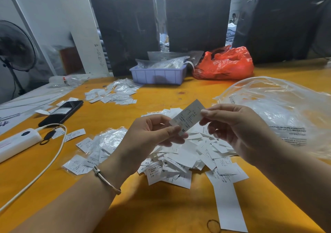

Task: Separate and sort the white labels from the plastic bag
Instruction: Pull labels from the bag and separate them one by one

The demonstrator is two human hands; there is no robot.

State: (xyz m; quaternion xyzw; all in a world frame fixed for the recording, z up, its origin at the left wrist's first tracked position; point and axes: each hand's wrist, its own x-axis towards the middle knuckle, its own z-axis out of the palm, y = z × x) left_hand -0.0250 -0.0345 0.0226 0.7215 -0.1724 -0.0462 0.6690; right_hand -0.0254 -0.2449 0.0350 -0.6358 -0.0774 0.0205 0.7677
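A white label (186, 118) marked M is held up over the loose pile (182, 153) on the yellow table (161, 206), likely so its size can be read. The left hand (150, 134) pinches its lower end, the right hand (232, 125) its upper edge. The clear plastic bag (279, 110) lies to the right.

— What sort of place am I working in?
— A garment warehouse or packing room. Tall bales (197, 15) wrapped in black plastic stand behind my orange tabletop (161, 206). Size labels (180, 162) lie heaped on it, a lilac tray (157, 75) holds bagged stock, and a pedestal fan (15, 48) stands left.
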